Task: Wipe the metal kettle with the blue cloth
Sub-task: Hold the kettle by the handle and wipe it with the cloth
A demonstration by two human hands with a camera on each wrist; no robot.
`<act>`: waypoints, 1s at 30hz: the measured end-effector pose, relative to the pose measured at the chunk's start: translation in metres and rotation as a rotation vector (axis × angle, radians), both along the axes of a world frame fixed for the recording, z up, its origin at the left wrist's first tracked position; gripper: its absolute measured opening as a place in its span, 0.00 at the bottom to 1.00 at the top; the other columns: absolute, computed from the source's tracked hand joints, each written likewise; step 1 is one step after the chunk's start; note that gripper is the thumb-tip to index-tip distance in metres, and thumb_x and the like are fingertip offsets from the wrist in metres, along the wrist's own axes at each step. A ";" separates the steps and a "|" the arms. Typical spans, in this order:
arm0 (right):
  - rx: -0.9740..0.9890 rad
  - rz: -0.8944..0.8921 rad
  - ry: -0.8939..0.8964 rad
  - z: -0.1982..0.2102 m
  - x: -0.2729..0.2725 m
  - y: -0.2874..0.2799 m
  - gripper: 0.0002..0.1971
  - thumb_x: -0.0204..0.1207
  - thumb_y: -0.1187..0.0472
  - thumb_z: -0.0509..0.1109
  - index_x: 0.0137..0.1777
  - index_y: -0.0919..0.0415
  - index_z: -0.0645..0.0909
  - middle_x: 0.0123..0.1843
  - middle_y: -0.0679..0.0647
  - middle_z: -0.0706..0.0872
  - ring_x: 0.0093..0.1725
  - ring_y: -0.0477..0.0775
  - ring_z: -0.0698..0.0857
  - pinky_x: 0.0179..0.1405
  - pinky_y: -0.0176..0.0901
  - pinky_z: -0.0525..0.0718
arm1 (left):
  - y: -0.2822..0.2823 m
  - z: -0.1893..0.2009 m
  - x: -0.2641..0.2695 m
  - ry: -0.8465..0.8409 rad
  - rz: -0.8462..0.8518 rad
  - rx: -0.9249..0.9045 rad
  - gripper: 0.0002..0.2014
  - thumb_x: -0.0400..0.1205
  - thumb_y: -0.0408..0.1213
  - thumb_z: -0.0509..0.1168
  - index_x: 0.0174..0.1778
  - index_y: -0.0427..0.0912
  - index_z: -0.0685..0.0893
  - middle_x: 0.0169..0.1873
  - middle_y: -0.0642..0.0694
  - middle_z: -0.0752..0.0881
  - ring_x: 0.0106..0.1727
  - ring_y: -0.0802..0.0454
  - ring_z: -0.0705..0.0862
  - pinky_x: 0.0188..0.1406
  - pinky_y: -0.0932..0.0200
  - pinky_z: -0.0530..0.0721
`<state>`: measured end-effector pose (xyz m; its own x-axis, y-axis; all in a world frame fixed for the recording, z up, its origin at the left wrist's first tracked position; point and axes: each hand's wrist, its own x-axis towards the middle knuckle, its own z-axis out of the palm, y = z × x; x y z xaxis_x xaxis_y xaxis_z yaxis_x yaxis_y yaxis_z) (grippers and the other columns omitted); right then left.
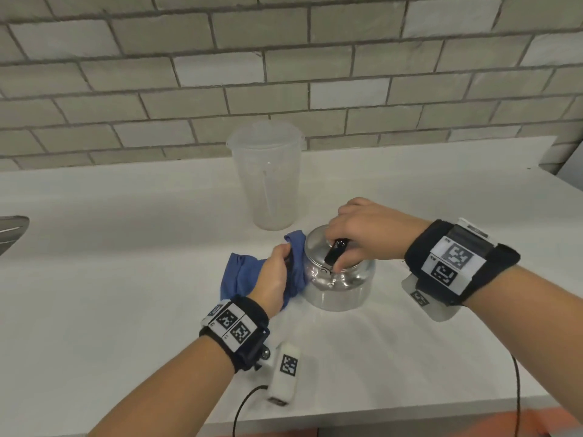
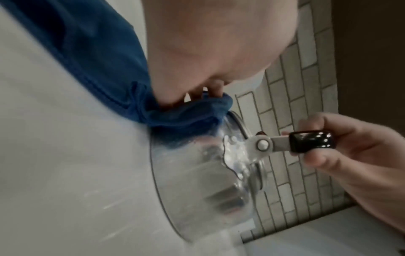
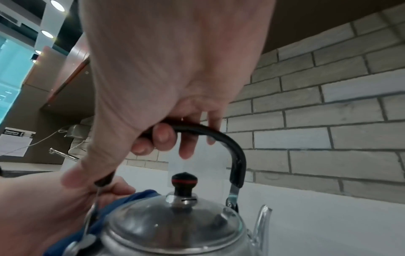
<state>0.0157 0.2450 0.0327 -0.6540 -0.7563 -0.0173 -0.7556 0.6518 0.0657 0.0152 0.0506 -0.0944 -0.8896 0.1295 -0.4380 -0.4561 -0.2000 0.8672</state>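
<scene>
Head view: shiny metal kettle (image 1: 339,282) (black handle (image 1: 335,251)) touching blue cloth (image 1: 239,272).

A kitchen: white countertop (image 1: 126,247) against a brick-tile wall (image 1: 284,74), sink faucet (image 3: 63,154) alongside.

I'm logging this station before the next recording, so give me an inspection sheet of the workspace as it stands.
Surface: white counter, no spills seen.
Job's things: metal kettle stands upright on the counter, lid on; blue cloth is bunched against the kettle's left side.
Clutter: a clear plastic jug with a lid stands behind the kettle; a metal object shows at the left edge.
Grippers: left hand grips the cloth against the kettle; right hand grips the black handle.
Cables: black wrist-rig cables hang off the front edge of the counter.
Surroundings: grey brick wall behind the counter.
</scene>
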 end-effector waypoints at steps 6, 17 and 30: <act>-0.106 -0.050 -0.018 -0.007 -0.010 0.003 0.26 0.62 0.27 0.70 0.43 0.49 0.76 0.40 0.41 0.77 0.46 0.47 0.74 0.58 0.40 0.62 | 0.005 -0.006 -0.007 0.090 -0.063 -0.309 0.36 0.79 0.70 0.53 0.74 0.48 0.76 0.76 0.44 0.76 0.77 0.43 0.74 0.78 0.41 0.70; -0.165 -0.223 0.051 -0.019 -0.031 -0.030 0.27 0.68 0.29 0.66 0.36 0.55 0.70 0.33 0.48 0.77 0.40 0.56 0.77 0.43 0.48 0.71 | 0.018 -0.011 0.016 0.114 0.152 -0.220 0.09 0.87 0.53 0.54 0.57 0.63 0.78 0.65 0.43 0.81 0.67 0.42 0.81 0.67 0.45 0.79; -0.191 -0.371 0.032 -0.012 -0.046 -0.051 0.20 0.79 0.42 0.65 0.51 0.61 0.76 0.41 0.56 0.79 0.40 0.58 0.76 0.41 0.45 0.72 | 0.048 -0.005 0.000 -0.042 0.250 -0.324 0.29 0.87 0.59 0.47 0.70 0.40 0.76 0.64 0.37 0.82 0.59 0.39 0.84 0.59 0.46 0.83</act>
